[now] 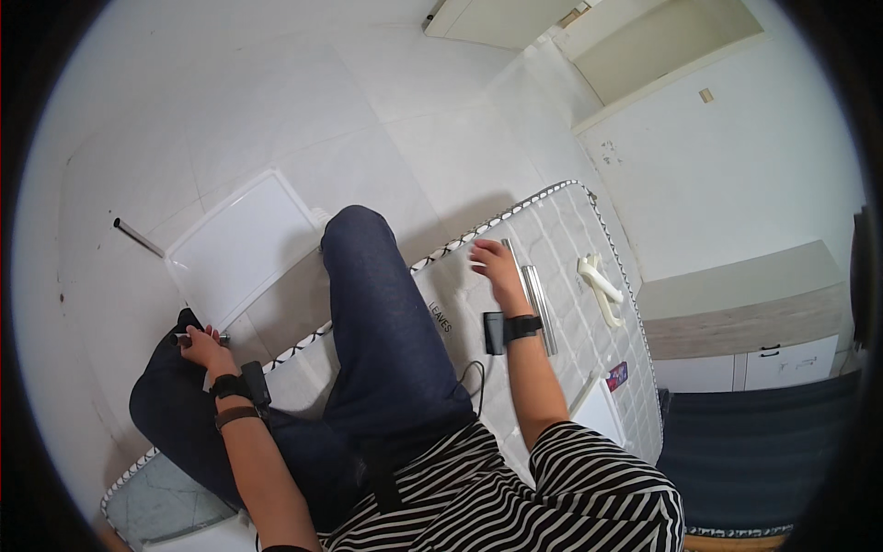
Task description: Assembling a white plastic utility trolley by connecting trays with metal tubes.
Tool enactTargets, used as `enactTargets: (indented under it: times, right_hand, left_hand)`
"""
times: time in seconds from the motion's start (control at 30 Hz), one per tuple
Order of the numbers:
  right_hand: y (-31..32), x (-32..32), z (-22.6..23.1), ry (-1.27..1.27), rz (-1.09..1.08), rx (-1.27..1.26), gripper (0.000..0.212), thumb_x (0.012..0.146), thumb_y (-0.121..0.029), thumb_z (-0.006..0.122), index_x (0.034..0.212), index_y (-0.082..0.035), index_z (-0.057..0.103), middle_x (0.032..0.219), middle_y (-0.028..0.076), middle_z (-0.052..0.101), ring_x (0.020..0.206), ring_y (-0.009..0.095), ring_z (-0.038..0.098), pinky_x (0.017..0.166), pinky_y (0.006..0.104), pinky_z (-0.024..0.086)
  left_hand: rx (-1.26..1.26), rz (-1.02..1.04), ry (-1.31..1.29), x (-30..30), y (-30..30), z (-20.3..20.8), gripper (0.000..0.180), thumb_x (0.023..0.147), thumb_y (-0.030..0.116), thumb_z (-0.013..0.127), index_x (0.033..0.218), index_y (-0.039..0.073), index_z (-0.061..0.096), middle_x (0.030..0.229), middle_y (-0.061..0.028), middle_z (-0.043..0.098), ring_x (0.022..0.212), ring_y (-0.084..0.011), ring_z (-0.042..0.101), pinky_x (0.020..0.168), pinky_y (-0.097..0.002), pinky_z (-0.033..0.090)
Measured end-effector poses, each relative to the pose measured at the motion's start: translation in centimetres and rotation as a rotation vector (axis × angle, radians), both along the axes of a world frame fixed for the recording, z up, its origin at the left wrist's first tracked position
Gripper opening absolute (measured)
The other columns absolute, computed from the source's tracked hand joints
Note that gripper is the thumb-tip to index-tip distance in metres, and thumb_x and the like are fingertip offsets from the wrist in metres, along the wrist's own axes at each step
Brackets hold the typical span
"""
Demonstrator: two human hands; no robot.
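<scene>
A white rectangular panel with a raised rim (241,247) rests on the floor in front of me. From its far left corner sticks out a silver metal tube with a black end (140,237). My left hand (204,348) is closed round another short-looking metal tube (180,339) by the panel's near corner; my fingers cover most of it. Over the mattress, my right hand (495,267) is held with its fingers apart and nothing in them. Beside that hand, several silver metal tubes (541,308) lie on the mattress, partly behind my forearm.
I sit on a quilted mattress (469,276) with patterned edging. Cream plastic brackets (600,290) and a white flat piece (600,414) lie on it at the right. Beyond stand a low wood-and-white cabinet (745,313) and a dark cushioned surface (763,451).
</scene>
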State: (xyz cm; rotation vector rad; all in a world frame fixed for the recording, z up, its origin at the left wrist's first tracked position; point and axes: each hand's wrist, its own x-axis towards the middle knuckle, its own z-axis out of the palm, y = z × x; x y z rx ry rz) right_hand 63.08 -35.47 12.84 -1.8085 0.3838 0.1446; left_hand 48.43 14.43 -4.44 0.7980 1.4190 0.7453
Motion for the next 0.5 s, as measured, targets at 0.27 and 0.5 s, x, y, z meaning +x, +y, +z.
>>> enactTargets:
  times: [0.27,0.5]
  right_hand:
    - [-10.3,-3.0,-4.5,-0.011,0.250,-0.974,0.039,0.073,-0.022,0.071,0.102,0.002,0.062,0.090,0.016,0.067,0.085,0.029,0.064,0.076,0.0369,0.050]
    - [-10.0,-2.1,-4.6,-0.050,0.211,-1.241,0.031,0.075,-0.023,0.067,0.091,0.002,0.061,0.086,0.019,0.064,0.083,0.037,0.061,0.077,0.0445,0.048]
  left_hand:
    - [-0.018,0.016,-0.010,-0.7,0.4,-0.9,0.044,0.084,0.008,0.054,0.123,0.001,0.035,0.097,-0.0131,0.057,0.067,-0.0194,0.061,0.049,-0.0269,0.050]
    - [-0.173,0.031,-0.126,-0.2,-0.6,-1.1,0.046,0.084,0.012,0.057,0.123,0.002,0.033,0.100,-0.0141,0.055,0.071,-0.0206,0.061,0.050,-0.0270,0.049]
